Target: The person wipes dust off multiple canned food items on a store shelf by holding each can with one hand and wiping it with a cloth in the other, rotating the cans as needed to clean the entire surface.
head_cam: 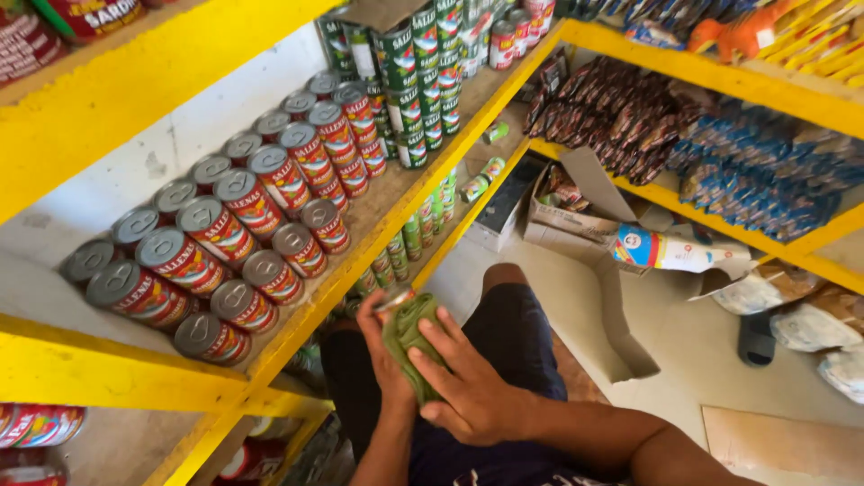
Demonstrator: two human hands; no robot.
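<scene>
Down low, near the person's lap, both hands were busy with a can point(393, 301) and a green cloth point(409, 340). The left hand point(382, 360) was curled around the can from below and held it tight. The right hand point(468, 387) pressed the green cloth over the can, with its fingers point(441, 337) bent around it. Only the can's top edge peeked out above the cloth. Just beside the hands stood a yellow shelf point(378, 243). Red cans point(252, 229) sat on it in neat rows, two high. Green cans point(409, 81) were stacked farther along. An open cardboard box point(576, 216) lay on the floor point(684, 333).
</scene>
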